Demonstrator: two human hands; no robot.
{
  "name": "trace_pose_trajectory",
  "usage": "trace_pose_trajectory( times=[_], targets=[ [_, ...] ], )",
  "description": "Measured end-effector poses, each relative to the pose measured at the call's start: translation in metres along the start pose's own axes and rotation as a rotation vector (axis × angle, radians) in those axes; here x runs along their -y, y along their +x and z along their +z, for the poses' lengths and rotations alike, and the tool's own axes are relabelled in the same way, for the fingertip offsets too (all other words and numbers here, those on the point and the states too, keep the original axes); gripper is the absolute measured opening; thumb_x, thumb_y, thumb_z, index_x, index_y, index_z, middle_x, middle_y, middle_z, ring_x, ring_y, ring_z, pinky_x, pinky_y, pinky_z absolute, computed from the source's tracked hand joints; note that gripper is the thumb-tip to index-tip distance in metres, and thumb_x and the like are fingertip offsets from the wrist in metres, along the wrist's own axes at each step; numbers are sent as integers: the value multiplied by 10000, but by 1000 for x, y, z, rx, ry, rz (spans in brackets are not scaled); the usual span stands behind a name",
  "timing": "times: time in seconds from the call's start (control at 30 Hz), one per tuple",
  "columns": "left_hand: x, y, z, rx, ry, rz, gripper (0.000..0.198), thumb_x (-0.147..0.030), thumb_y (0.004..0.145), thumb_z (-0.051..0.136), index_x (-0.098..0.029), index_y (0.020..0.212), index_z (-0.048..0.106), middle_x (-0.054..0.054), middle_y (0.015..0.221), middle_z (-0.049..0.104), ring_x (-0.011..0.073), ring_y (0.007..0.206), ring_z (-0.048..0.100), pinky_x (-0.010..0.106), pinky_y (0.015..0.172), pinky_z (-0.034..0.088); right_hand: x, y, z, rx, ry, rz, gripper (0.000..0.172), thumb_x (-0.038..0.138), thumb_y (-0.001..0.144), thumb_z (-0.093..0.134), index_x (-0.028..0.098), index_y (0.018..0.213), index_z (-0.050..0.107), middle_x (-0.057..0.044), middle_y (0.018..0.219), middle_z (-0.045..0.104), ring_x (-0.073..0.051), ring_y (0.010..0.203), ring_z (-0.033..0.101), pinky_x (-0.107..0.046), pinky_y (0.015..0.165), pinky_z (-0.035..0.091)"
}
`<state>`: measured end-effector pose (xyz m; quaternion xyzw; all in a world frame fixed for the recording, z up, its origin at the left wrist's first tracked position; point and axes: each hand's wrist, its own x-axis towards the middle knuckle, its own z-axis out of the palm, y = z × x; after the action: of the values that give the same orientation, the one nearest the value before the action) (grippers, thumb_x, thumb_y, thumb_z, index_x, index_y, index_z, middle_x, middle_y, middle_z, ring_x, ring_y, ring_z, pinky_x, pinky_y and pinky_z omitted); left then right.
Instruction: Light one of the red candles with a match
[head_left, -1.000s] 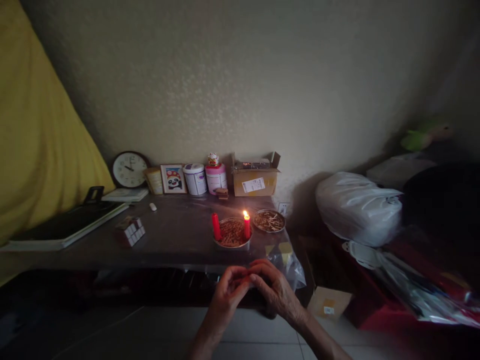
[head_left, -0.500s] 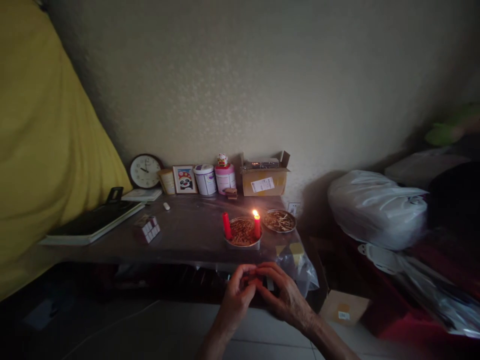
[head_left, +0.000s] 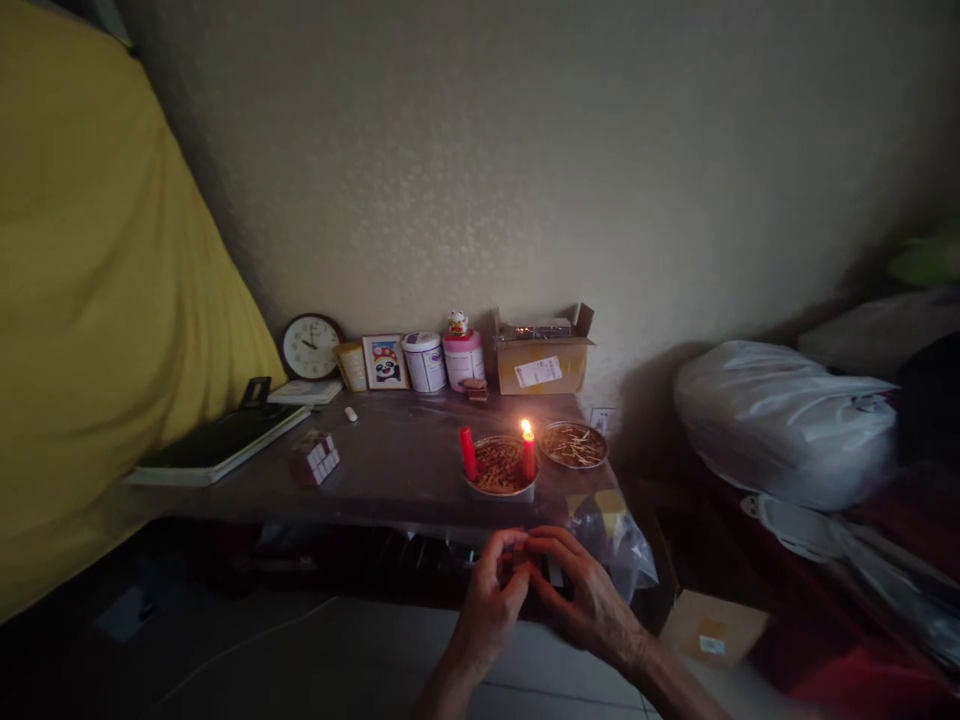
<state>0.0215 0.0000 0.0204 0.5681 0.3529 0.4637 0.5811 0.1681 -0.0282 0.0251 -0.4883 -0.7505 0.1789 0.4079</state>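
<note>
My left hand (head_left: 491, 590) and my right hand (head_left: 585, 600) meet in front of the table's near edge. Their fingers close round a small matchbox (head_left: 555, 571), mostly hidden, with a pale side showing by the right palm. Just beyond them a round metal tin (head_left: 501, 491) of brown grains holds two upright red candles. The right candle (head_left: 529, 458) burns, while the left candle (head_left: 468, 453) has no flame. Behind it to the right lies a round dish (head_left: 574, 465) of scattered matchsticks.
A stack of small boxes (head_left: 315, 460) and a dark green board (head_left: 217, 448) lie on the left. Along the wall stand a clock (head_left: 311, 346), a framed panda picture (head_left: 386, 362), two canisters and an open cardboard box (head_left: 540, 370). White plastic bags (head_left: 780, 420) are at right.
The whole view has shifted, so table, candles and hands sit a little further right in the picture. Both hands keep nearly the same pose, fingers still together.
</note>
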Motion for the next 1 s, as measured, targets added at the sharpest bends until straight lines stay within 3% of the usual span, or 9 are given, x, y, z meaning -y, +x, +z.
trace_pose_trajectory(
  times=[0.33,0.73,0.9,1.0],
  targets=[
    [2,-1,0,-7,-34,19,205,-219,743,569,-196,945,594,75,910,657,197,831,591,296,751,444,-6,0,4,-4,-26,6,271,239,843,484,229,1101,564,-92,1214,521,-214,1105,519,-382,953,437],
    [-3,3,1,-161,-203,-28,224,-282,718,614,-187,919,587,68,951,635,210,907,585,298,765,468,-5,2,0,-8,19,32,303,234,831,493,233,1122,577,-88,1242,529,-225,1155,496,-389,980,413],
    [-4,1,0,-107,-502,-140,260,-380,735,588,-179,901,592,60,898,631,190,828,593,301,708,474,0,3,-2,-49,104,30,287,262,823,520,222,1099,588,-97,1232,542,-239,1143,507,-397,976,416],
    [-5,-1,2,-36,-563,-174,249,-410,731,584,-177,814,614,36,830,618,170,765,576,285,673,461,2,2,-1,-28,122,24,285,267,831,509,222,1103,582,-100,1235,538,-240,1144,505,-395,976,417]
  ],
)
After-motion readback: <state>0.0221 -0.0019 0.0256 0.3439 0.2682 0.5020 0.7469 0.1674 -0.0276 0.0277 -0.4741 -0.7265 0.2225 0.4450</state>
